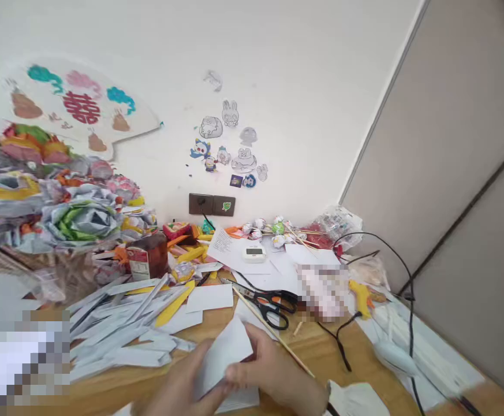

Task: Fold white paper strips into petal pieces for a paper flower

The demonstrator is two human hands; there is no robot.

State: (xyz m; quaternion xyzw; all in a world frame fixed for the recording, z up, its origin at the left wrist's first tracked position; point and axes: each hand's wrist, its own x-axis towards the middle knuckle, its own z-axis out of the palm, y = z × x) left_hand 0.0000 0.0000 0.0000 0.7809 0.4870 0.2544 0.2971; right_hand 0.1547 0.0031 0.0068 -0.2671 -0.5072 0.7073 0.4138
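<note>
Over the wooden table (355,346), left fingers (216,396) and right fingers (236,374) grasp white paper (226,351) between them.

Cartoon cutouts (243,160) dot the pale wall (299,86) above a dark socket panel (212,204).

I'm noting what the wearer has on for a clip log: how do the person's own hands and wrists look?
The left hand and right hand are ungloved. By the right wrist show a thin dark band and a loose off-white sleeve.
</note>
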